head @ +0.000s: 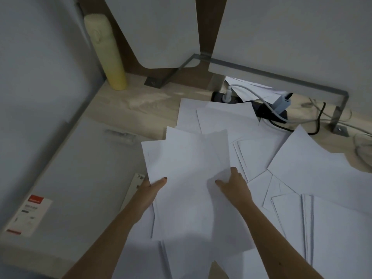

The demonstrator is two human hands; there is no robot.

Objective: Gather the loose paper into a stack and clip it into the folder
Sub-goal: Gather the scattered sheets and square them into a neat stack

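holding a fanned bundle of sheets [187,164] in the middle of the frame, we have the left hand [152,191] at its lower left edge, thumb laid on top and the fingers hidden beneath the paper. the right hand [236,186] grips the bundle's right edge, thumb and one finger showing on top, the rest out of sight. more loose paper [302,168] lies scattered over the wooden desk [141,113] across the centre and right of the frame, sheets overlapping at odd angles. the folder [80,178] lies flat at the left of the frame, pale grey, with a red-and-white label [28,214] near its lower left corner and a blurred clip [120,134] near its upper edge. a yellow bottle [106,53] stands upper left; a power strip [231,97] with cables sits just above the paper, right of centre.
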